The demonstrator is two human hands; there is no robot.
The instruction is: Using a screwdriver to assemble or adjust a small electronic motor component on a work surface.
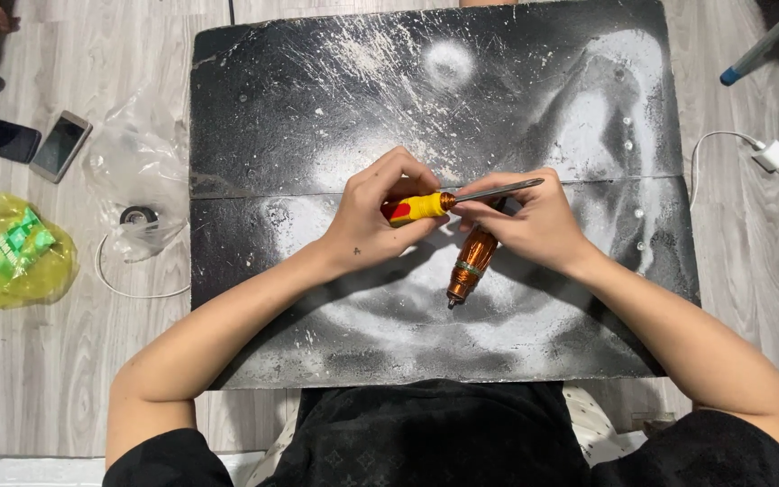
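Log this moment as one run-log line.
left hand: grips yellow screwdriver | right hand: holds copper-wound rotor, fingers at the shaft | surface: black board | off-board: two phones, yellow bag

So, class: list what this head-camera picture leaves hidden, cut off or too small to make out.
- Head view: the upper end of the copper-wound part is hidden by the right hand.
- Part of the screwdriver handle sits behind the left hand fingers.
- The pole at top right is cut off by the edge.
- The yellow bag holds green packets, too small to identify.
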